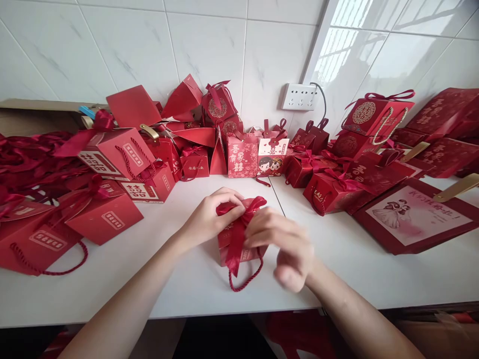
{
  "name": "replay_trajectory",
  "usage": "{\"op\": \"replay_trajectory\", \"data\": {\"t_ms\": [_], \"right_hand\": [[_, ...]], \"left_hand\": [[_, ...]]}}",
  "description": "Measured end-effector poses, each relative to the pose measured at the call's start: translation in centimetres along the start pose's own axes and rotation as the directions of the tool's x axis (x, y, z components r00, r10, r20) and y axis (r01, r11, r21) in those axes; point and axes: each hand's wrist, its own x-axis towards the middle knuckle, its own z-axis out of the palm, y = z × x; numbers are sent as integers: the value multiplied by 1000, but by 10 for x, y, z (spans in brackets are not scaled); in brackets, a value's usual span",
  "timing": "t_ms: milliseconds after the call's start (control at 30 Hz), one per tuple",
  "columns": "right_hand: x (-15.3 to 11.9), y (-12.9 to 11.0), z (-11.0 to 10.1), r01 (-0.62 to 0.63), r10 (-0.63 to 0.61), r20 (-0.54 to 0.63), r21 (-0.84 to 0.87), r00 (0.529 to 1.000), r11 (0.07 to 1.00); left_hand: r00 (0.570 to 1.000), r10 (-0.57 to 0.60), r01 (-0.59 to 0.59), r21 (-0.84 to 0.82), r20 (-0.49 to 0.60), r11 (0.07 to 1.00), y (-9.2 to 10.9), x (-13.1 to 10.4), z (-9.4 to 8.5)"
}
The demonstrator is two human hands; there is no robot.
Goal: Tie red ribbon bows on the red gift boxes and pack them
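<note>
White worktop (194, 279) crowded with red boxes; the left hand (209, 217) and the right hand (279, 239) both pinch the ribbon (239, 234) on a small red box (228, 239).

A white bench (194, 289) runs along a wall of large, glossy white marble-look tiles (209, 45). A white socket panel (298, 96) sits on the wall with a dark cable plugged in. Bright daylight reflects off the tiles to the right (359, 50).

Bare worktop (179, 294) lies open along the near edge and on either side of the small red box (239, 239) at centre, while piled red boxes (123, 154) close off the far side, left and right.
</note>
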Motion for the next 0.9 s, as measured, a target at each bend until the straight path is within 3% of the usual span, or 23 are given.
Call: {"op": "replay_trajectory", "data": {"t_ms": [67,100,167,233,267,300,367,433,667,900], "right_hand": [[6,2,-13,-311,308,-46,-65,950,948],[8,3,-20,-477,478,-14,-109,878,872],[12,7,-32,-710,730,147,-174,667,683],[15,10,-40,-804,812,363,-222,458,552],[15,11,-42,-820,814,439,-248,381,517],[16,11,-43,-825,811,488,-274,323,494],[17,12,-44,-828,806,534,-311,254,466],[17,12,-45,-841,795,559,-291,237,456],[15,17,-51,-864,706,628,-103,329,494],[11,23,-53,-873,657,686,-66,311,483]], "left_hand": [[999,-39,40,-9,0,999,2,-1,2],[998,-55,55,-3,12,998,3,-1,3],[997,-76,75,19,33,997,4,-1,3],[997,-73,72,40,37,997,4,-2,3],[997,-68,67,47,35,997,4,-1,3],[997,-66,64,51,31,997,3,-1,3],[997,-68,66,57,29,996,3,-1,3],[997,-74,72,56,35,996,2,-1,3],[996,-81,78,63,40,995,1,0,3],[995,-90,87,66,33,994,2,0,3]]}}
